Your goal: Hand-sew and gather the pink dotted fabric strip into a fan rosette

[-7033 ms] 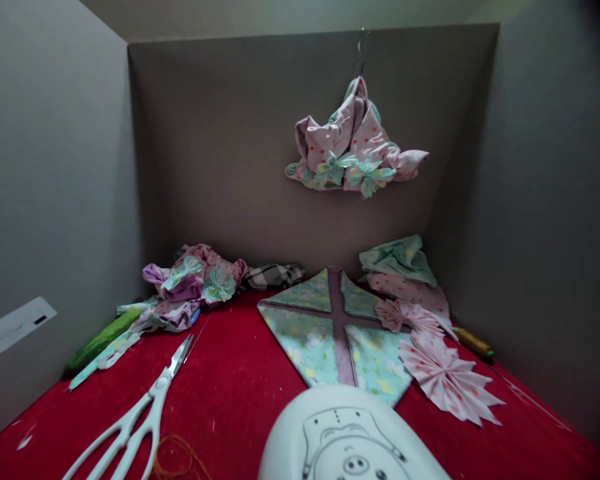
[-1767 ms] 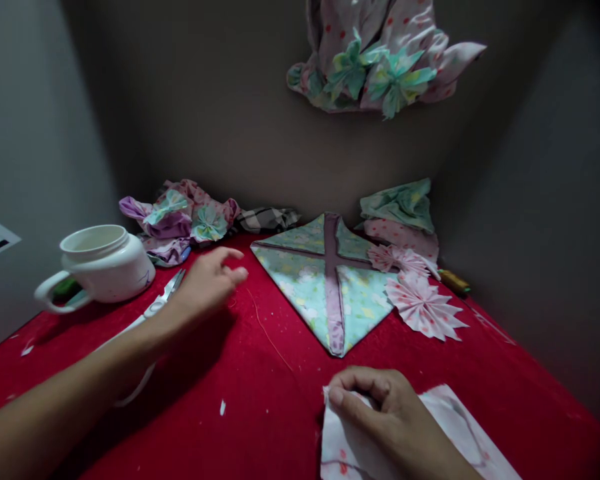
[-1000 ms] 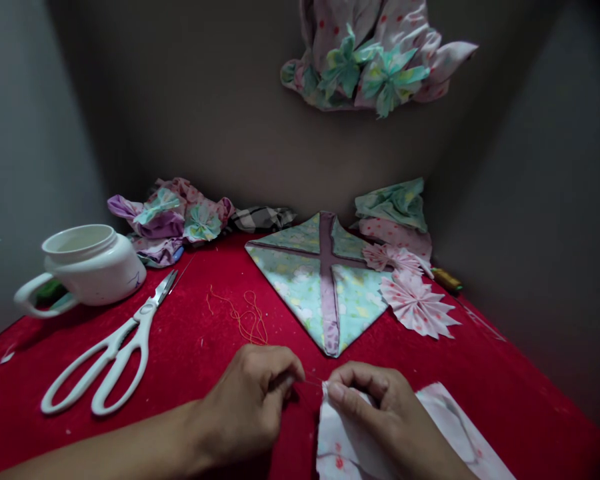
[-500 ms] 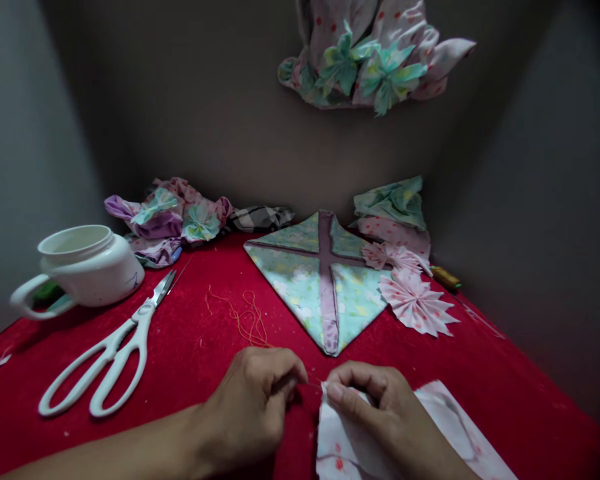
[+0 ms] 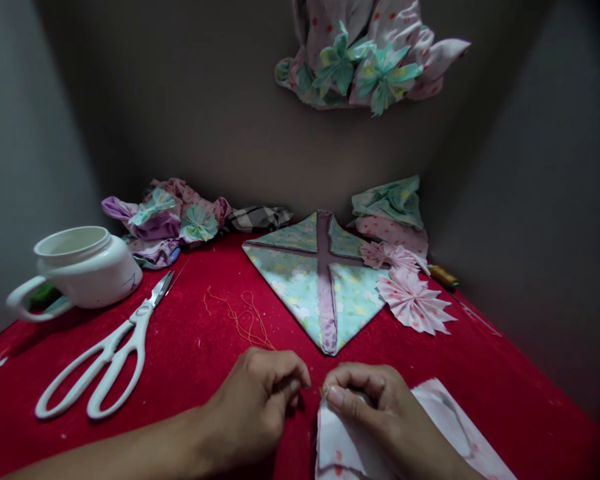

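Near the bottom centre, my left hand [image 5: 263, 400] has its fingers curled together just left of the cloth edge; anything between them is too small to make out. My right hand [image 5: 380, 407] pinches the upper edge of a folded white cloth [image 5: 343, 443] with red spots, thumb on top. An orange thread [image 5: 250, 320] lies in loose loops beyond my left hand. Farther back is a green floral diamond-shaped cloth [image 5: 300, 280] with a purple cross. Pleated pink fabric flowers [image 5: 415, 300] rest at its right corner.
White scissors [image 5: 107, 357] and a white cup [image 5: 83, 267] stand out on the left of the red table cloth [image 5: 180, 373]. Bunched fabrics [image 5: 165, 217] sit at the back left, folded cloths [image 5: 390, 207] at the back right. A fabric piece [image 5: 360, 67] hangs on the wall.
The hands have barely moved; a small orange bit now shows at the cloth's pinched corner. The view has shifted very slightly.
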Demonstrator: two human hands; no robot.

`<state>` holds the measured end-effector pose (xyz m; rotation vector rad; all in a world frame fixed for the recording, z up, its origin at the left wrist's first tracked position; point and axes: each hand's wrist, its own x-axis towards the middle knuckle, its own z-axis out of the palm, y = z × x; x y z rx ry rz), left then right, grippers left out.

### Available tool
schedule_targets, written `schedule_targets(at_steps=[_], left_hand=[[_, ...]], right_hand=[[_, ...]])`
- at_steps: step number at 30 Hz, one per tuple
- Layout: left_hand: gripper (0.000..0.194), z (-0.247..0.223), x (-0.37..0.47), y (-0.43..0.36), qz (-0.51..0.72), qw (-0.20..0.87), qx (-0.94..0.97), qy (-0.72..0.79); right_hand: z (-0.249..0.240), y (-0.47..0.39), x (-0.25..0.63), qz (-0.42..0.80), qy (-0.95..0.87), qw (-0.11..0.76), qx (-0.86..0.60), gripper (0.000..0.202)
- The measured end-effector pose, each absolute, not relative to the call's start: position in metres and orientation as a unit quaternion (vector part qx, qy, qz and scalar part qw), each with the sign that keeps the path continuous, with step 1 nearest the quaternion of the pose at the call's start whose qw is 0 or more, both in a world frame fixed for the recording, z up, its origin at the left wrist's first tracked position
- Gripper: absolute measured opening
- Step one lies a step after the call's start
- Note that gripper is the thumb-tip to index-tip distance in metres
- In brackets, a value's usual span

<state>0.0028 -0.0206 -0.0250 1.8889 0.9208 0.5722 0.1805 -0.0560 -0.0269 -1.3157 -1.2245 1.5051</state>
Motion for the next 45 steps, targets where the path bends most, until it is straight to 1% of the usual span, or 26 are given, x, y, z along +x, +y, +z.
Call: schedule_targets(at_steps=[6,15,24,28,30,32,33,34,36,37,41,45], left_hand=[[0.016,-0.025,0.003,-0.02,0.252,0.459,0.766,0.372],[0.018,-0.023,0.005,-0.02,0.256,0.448,0.777,0.36],[0.018,-0.024,0.008,-0.022,0.283,0.421,0.792,0.339],[0.018,-0.023,0.012,-0.023,0.287,0.432,0.79,0.327],[0.02,-0.023,0.012,-0.022,0.293,0.416,0.783,0.358],[0.027,-0.023,0.011,-0.02,0.318,0.373,0.775,0.398],[0.026,-0.022,0.01,-0.019,0.337,0.35,0.772,0.41],[0.022,-0.021,0.009,-0.019,0.353,0.33,0.773,0.412],[0.014,-0.018,0.009,-0.019,0.374,0.311,0.788,0.378],[0.013,-0.017,0.01,-0.02,0.378,0.311,0.798,0.352],[0.017,-0.015,0.017,-0.023,0.38,0.316,0.831,0.254],[0.02,-0.011,0.02,-0.022,0.401,0.349,0.817,0.225]], right_hand=[[-0.028,-0.054,0.181,0.593,-0.491,0.379,-0.513,0.027],[-0.029,-0.054,0.181,0.579,-0.511,0.381,-0.508,0.031],[-0.029,-0.055,0.179,0.565,-0.507,0.401,-0.513,0.022],[-0.026,-0.056,0.178,0.567,-0.501,0.396,-0.52,0.02],[-0.027,-0.056,0.177,0.57,-0.487,0.403,-0.525,0.02],[-0.029,-0.055,0.177,0.566,-0.473,0.411,-0.535,0.021],[-0.03,-0.055,0.177,0.56,-0.469,0.414,-0.542,0.021],[-0.031,-0.055,0.176,0.553,-0.469,0.415,-0.55,0.021],[-0.032,-0.055,0.176,0.535,-0.477,0.412,-0.562,0.02],[-0.033,-0.055,0.176,0.528,-0.484,0.41,-0.566,0.02],[-0.031,-0.055,0.176,0.538,-0.514,0.393,-0.541,0.018],[-0.03,-0.056,0.178,0.558,-0.523,0.388,-0.515,0.02]])
